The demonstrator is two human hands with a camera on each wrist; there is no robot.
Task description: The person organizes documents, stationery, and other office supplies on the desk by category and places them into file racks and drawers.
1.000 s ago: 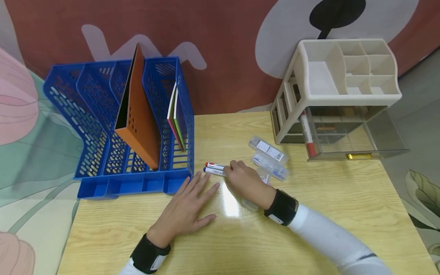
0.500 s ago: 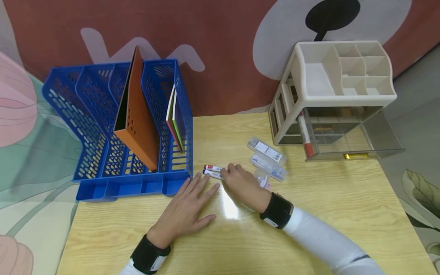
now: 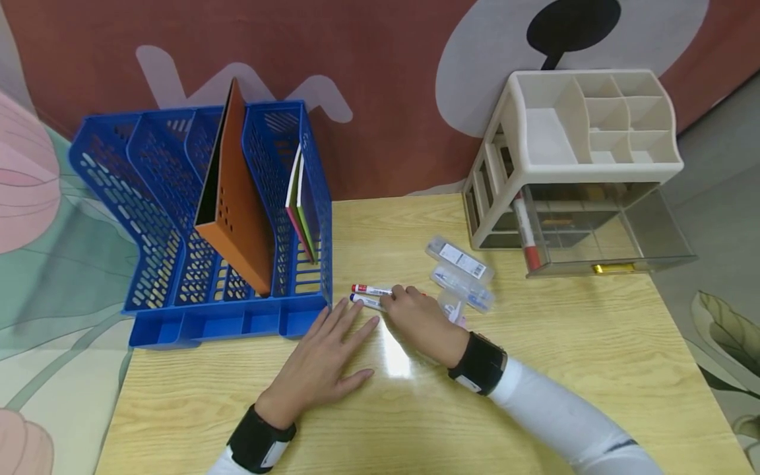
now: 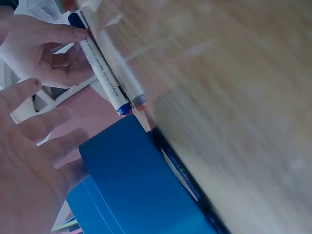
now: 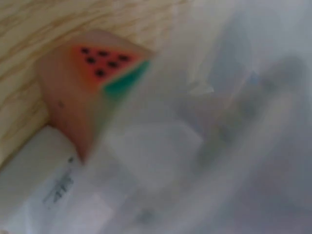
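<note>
My right hand (image 3: 424,323) pinches the near end of a white marker with blue ends (image 3: 367,301), its thumb (image 4: 73,34) on the barrel in the left wrist view. Alongside lies a white marker with a red end (image 3: 371,289), partly hidden behind the right fingers. My left hand (image 3: 320,359) lies with fingers spread on the wooden table, fingertips close to the markers and to the front corner of the blue file rack (image 3: 231,323). Clear plastic cases (image 3: 463,287) lie by the right hand. A watermelon-patterned piece (image 5: 105,66) shows blurred in the right wrist view.
An orange folder (image 3: 240,204) and thin booklets (image 3: 303,204) stand in the rack. At the back right is a white desk organizer (image 3: 600,171) with its clear drawer (image 3: 623,264) pulled out. A red-and-white marker (image 3: 526,234) stands at the drawer's left side.
The right hand has shifted slightly left, and the two markers lie a little further apart. The left hand stays in place. The head view has shifted slightly.
</note>
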